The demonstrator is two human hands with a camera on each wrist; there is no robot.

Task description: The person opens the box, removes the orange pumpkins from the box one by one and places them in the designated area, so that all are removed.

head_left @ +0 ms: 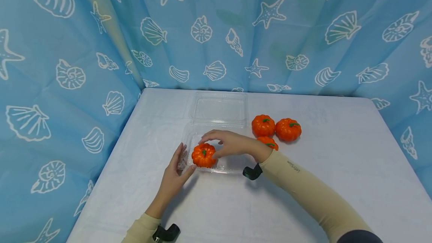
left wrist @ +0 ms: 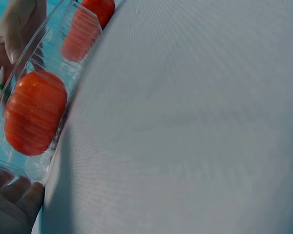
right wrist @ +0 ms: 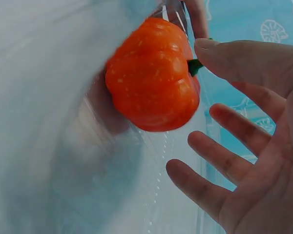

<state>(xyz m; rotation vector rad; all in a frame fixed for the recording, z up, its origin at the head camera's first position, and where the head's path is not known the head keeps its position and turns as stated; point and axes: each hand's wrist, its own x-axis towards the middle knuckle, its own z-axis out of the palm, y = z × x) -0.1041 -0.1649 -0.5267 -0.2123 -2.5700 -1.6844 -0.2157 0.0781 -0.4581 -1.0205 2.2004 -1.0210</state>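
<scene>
One small orange pumpkin with a green stem [head_left: 203, 155] sits in the left part of a clear plastic clamshell box [head_left: 233, 167]. My left hand [head_left: 174, 181] rests against the box's left front corner, fingers along its side and thumb at the front edge. In the left wrist view those fingertips [left wrist: 27, 197] touch the end wall. Over the pumpkin is my right hand [head_left: 233, 144], fingers spread. The right wrist view shows its thumb [right wrist: 249, 61] close by the stem; the other fingers stand apart from the pumpkin.
The box's lid [head_left: 220, 110] lies folded back behind its base. To the right on the white-covered table [head_left: 216, 205] are three more pumpkins: one at the back [head_left: 263, 125], one farther right [head_left: 288, 129] and one partly behind my right wrist [head_left: 269, 142]. A blue seashell curtain [head_left: 202, 51] hangs behind.
</scene>
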